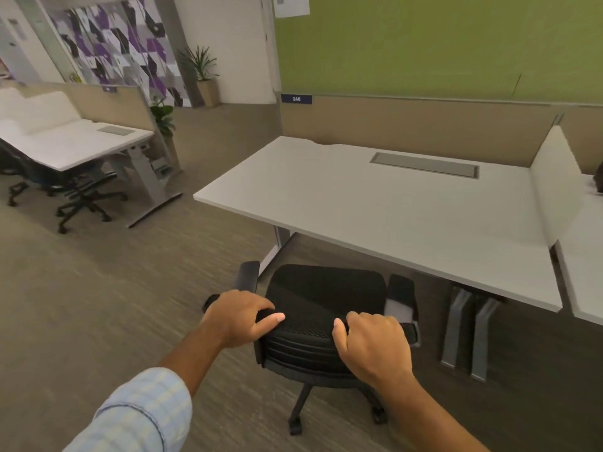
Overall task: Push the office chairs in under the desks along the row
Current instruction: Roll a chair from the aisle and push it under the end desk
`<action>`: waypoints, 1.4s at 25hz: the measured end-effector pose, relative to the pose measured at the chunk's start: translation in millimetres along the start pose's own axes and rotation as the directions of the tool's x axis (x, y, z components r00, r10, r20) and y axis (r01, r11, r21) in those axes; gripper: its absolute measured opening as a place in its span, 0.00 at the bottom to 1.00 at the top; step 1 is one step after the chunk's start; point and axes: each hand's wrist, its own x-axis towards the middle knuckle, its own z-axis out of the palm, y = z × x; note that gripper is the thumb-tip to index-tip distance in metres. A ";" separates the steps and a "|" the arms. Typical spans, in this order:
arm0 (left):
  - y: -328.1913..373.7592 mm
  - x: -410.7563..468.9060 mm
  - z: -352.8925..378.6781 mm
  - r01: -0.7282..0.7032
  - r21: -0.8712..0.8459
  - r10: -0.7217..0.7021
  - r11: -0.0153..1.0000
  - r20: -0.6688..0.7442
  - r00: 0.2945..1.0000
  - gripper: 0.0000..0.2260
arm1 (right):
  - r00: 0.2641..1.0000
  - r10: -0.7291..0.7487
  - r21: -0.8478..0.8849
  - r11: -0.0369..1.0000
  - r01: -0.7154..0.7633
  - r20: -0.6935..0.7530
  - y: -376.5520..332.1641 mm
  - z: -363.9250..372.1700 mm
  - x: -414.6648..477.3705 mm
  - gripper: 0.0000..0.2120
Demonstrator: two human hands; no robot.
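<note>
A black mesh office chair stands on the carpet just in front of a white desk, its seat facing the desk and its front edge near the desk's front edge. My left hand grips the top left of the chair's backrest. My right hand grips the top right of the backrest. Both armrests show on either side of the seat. The chair's wheeled base is partly visible below the backrest.
Grey desk legs stand under the desk's right side. A white divider panel separates a neighbouring desk at right. At left, another white desk has black chairs tucked under it. Potted plants stand near the far wall.
</note>
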 end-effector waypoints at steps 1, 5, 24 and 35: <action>-13.7 11.7 -0.8 -0.015 -0.008 0.015 1.000 0.005 1.000 0.39 | 1.000 0.021 -0.005 1.000 -0.021 -0.005 -7.4 3.0 11.4 0.28; -65.9 64.4 -4.9 -0.110 -0.001 0.110 0.994 0.044 0.993 0.41 | 0.995 0.097 -0.012 0.995 -0.098 -0.035 -30.2 17.3 57.5 0.28; -163.8 225.8 1.1 -0.234 0.019 0.232 0.972 0.066 0.970 0.37 | 0.955 0.289 -0.055 0.957 -0.286 0.062 -46.5 32.8 202.4 0.27; -145.0 232.8 -10.5 -0.178 -0.035 0.182 0.983 0.187 0.965 0.24 | 0.956 0.277 -0.048 0.961 -0.273 0.097 -38.1 21.4 211.2 0.27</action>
